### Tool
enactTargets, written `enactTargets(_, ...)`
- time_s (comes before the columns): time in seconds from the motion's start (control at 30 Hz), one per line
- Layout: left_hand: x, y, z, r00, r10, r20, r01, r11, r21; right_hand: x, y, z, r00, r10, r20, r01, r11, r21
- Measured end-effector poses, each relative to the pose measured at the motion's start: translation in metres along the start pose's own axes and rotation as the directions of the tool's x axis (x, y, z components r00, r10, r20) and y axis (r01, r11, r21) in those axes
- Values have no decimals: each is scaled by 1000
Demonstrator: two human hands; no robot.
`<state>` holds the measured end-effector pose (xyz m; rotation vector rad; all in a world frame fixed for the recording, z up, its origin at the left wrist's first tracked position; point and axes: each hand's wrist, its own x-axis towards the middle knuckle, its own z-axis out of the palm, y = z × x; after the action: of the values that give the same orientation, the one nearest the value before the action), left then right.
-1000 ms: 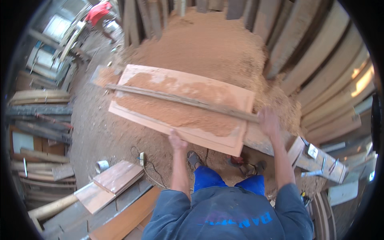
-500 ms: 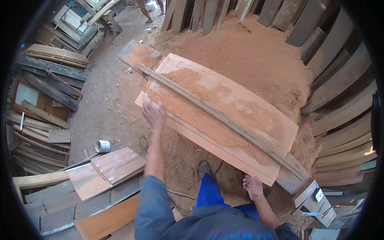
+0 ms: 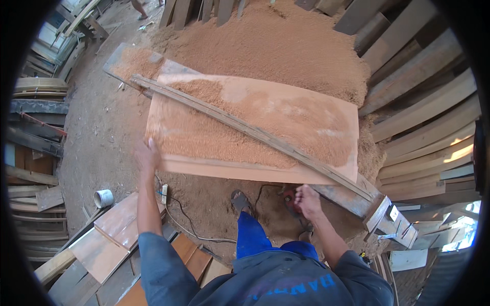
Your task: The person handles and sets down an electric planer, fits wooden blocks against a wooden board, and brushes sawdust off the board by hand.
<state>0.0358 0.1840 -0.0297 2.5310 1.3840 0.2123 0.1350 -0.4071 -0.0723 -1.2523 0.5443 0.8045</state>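
A broad, flat wooden panel lies on a narrow grey bench board, heaped with sawdust. Across its top runs a long, thin wooden strip, slanting from far left to near right. My left hand is at the panel's near left corner; motion smears its fingers, so its grip cannot be read. Just below the near edge, toward the right, my right hand is closed with fingers curled, and nothing shows in it. Beyond it on the ground is a red tool, partly hidden.
A deep sawdust pile spreads behind the bench. Planks lean along the right, and stacked timber lines the left. Near left are a white pot, reddish boards and a cable. Another person's leg shows far off.
The panel has turned relative to the strip, its left end coming nearer to me. My left hand moved with that corner. My right hand went from palm-up and open to curled. The view shifted.
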Motion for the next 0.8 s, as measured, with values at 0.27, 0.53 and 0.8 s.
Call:
enactTargets(0.27,-263,-9,5,935,-309,173,304,951,60,-39,61,35,941,190,279,-85,934,-348)
enactTargets(0.53,-385,29,-53,356,194,914,374,867,-329,-76,82,-21,944,196,264,-77,913,-401)
enactTargets(0.8,-239,78,30,856,22,517,306,785,-539,-75,45,-151,986,-165,-31,115,797,-593)
